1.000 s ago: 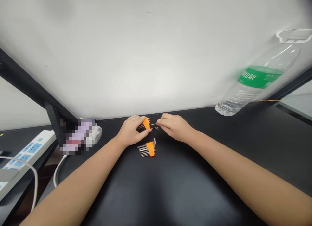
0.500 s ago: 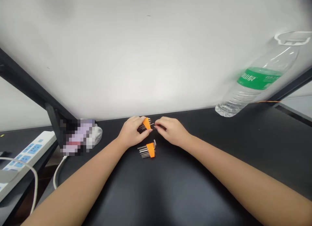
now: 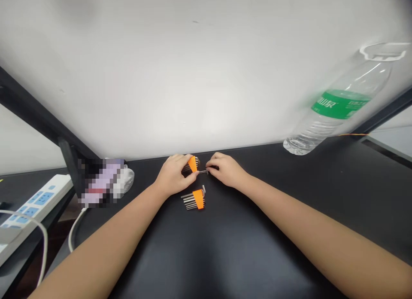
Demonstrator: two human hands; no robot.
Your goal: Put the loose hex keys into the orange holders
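Note:
My left hand (image 3: pixel 174 174) grips an orange hex key holder (image 3: pixel 192 163) between thumb and fingers, with several metal keys set in it. One L-shaped hex key (image 3: pixel 203 172) sticks out of its lower right side. At that key's bent end, my right hand (image 3: pixel 225 169) has thumb and forefinger close together, seemingly touching it. A second orange hex key holder (image 3: pixel 198 199) lies on the black table just below my hands. It carries several keys pointing left, with one bent end standing up at its upper right.
A large clear bottle (image 3: pixel 325 114) with a green label stands at the right against the wall (image 3: pixel 193 75). At the left are a pixelated package (image 3: pixel 103 183), a crumpled clear plastic bag (image 3: pixel 126 181), a white power strip (image 3: pixel 38 202) and a white cable (image 3: pixel 45 243).
My right fingertips have shifted slightly right along the hex key, and more of its bent end shows. The left hand and the holder on the table stay nearly in place.

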